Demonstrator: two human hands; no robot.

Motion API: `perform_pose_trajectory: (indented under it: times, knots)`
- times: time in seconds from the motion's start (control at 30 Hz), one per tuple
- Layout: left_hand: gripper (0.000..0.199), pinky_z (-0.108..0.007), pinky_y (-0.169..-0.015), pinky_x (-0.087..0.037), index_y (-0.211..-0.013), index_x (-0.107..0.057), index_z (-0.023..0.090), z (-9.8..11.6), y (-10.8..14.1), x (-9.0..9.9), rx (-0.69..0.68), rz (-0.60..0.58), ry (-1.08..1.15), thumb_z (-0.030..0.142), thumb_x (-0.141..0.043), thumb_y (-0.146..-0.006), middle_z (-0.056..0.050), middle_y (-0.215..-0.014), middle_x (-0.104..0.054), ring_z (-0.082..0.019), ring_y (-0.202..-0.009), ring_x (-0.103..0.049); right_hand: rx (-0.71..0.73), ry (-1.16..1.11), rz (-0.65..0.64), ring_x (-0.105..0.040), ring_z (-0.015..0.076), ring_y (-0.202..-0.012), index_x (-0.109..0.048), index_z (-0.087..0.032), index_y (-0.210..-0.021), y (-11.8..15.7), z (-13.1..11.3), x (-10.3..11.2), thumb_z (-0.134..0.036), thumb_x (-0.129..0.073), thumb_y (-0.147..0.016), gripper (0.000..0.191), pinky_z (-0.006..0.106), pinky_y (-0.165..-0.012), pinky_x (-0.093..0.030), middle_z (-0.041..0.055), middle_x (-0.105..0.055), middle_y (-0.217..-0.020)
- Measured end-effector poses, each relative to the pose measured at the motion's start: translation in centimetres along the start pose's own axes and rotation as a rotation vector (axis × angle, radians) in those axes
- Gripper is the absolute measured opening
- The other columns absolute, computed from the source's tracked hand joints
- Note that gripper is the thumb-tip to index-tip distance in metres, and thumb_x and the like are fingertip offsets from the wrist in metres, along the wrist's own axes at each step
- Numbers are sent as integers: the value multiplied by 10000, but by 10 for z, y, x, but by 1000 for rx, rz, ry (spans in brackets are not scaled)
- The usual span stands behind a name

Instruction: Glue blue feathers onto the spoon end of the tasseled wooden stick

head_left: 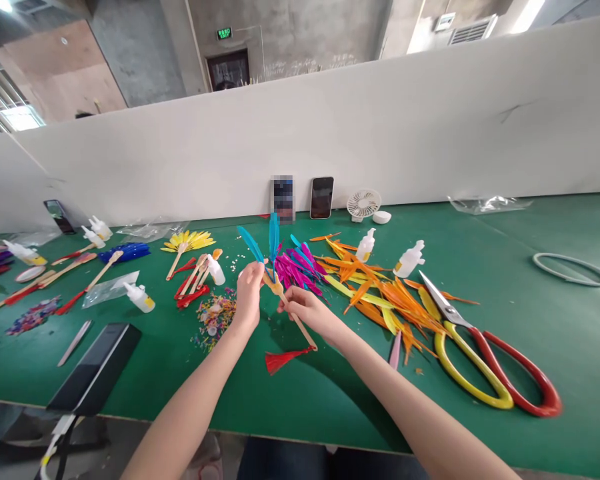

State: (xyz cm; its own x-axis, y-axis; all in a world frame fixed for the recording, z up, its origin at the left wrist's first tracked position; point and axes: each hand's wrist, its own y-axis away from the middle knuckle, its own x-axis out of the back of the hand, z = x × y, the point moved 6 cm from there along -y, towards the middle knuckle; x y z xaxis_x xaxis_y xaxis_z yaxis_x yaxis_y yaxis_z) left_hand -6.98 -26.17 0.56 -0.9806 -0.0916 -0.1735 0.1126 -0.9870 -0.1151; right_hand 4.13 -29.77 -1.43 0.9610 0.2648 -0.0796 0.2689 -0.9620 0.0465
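In the head view a wooden fan handle (pixel 304 329) is held up over the table, a red tassel (pixel 285 361) hanging from its lower end. Two blue feathers (pixel 274 241) stick up from its broad top, spread in a V. My left hand (pixel 249 297) is closed at the top of the handle, by the feather bases. Lower down, my right hand (pixel 307 308) grips the shaft between thumb and fingers. Just behind lies a pile of magenta and blue feathers (pixel 300 268). Small colourful bits (pixel 215 319) are scattered beside my left hand.
Orange and yellow feathers (pixel 380 293) spread at right, beside large scissors (pixel 480 353) and glue bottles (pixel 409 259). A yellow feather fan (pixel 187 241), a blue one (pixel 130 251) and a black power bank (pixel 95 367) lie left. Phones (pixel 322 197) and a small fan (pixel 364 204) stand by the partition (pixel 380 133).
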Motion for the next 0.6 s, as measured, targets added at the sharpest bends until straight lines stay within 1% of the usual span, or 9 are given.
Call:
perform_pose_trajectory:
  times: [0.1, 0.27, 0.43, 0.5, 0.6]
  knots:
    - [210, -212, -585, -391, -697, -530, 173, 0, -1, 2, 19, 40, 85, 369, -594, -654, 31, -608, -511, -91, -584, -494, -12, -19, -24, -461, 90, -499, -479, -202, -644, 0, 2, -2, -161, -455, -572, 86, 236, -525, -364, -52, -580, -580]
    - [189, -203, -562, -371, -664, -521, 158, 0, 4, -2, 41, 46, 55, 333, -590, -644, 35, -605, -485, -81, -571, -472, -35, -118, -62, -478, 90, -475, -468, -210, -830, 1, 5, -5, -173, -450, -564, 268, 241, -527, -373, -80, -555, -523]
    - [155, -201, -552, -345, -625, -487, 166, -2, 8, -5, 77, 52, 26, 293, -574, -639, 44, -586, -442, -81, -570, -446, -65, -176, -62, -504, 92, -480, -461, -208, -842, 5, 2, -8, -200, -480, -570, 273, 232, -494, -383, -82, -540, -533]
    - [152, -201, -542, -336, -619, -467, 169, -3, 8, -6, 72, 60, 19, 282, -567, -645, 49, -577, -420, -79, -561, -428, -74, -210, -37, -503, 88, -478, -460, -207, -831, 5, 2, -9, -231, -508, -579, 258, 224, -474, -381, -78, -543, -550]
    - [161, -196, -522, -318, -608, -440, 171, -4, 10, -6, 28, 65, -14, 270, -558, -657, 57, -564, -386, -72, -538, -389, -89, -235, 29, -492, 81, -455, -463, -202, -830, 5, 3, -7, -316, -522, -618, 248, 214, -442, -358, -61, -571, -567]
